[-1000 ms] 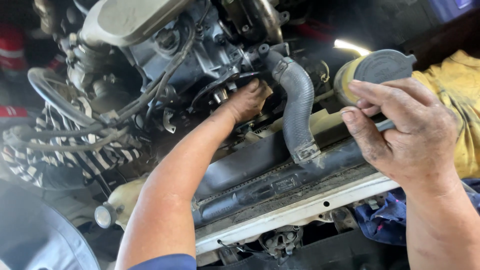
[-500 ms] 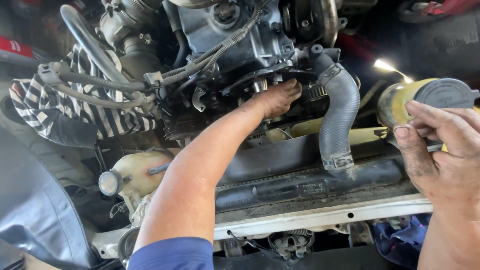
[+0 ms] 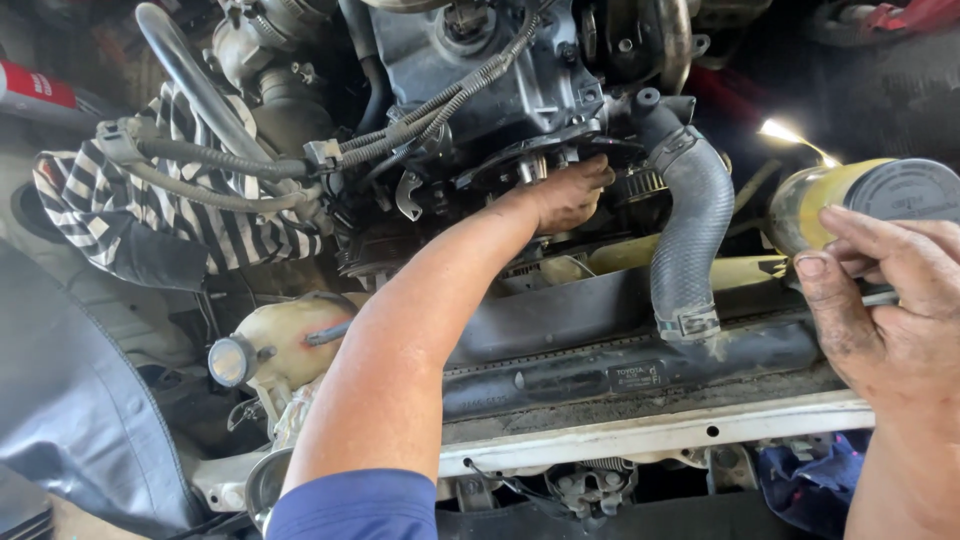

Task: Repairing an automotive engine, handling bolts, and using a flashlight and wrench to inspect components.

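- Engine bay of a vehicle fills the view, seen from above the front crossmember, dim at the back with one bright lamp glare at upper right.
- Far left, a dark grey cover (image 3: 70, 400) drapes over the body edge.
- Beside it, a striped cloth (image 3: 200, 225) lies bunched under a corrugated cable (image 3: 215, 165) and a curved metal pipe (image 3: 185, 75).
- Lower left, a cream reservoir (image 3: 290, 335) with a round cap sits just beside the left forearm.
- At centre, the left hand (image 3: 570, 195) reaches deep into the engine (image 3: 480, 60), fingers curled narrow around a part near the pulley; what they grip is hidden by the hand itself.
- Below the arm, the black radiator top (image 3: 620, 370) runs across, with the white crossmember (image 3: 640, 435) in front of it.
- Right of the left hand, a thick ribbed hose (image 3: 690, 230) bends down from the engine to the radiator, clamped at its lower end.
- Further right, a yellow canister (image 3: 850, 200) with a grey cap lies tilted on its side.
- Far right, the right hand (image 3: 880, 310) rests against the canister, fingers bent and close together, pinching a thin metal tool (image 3: 880, 297); the thumb lies just beside the canister's body.
- Bottom right, a blue rag (image 3: 810, 480) sits under the wrist.
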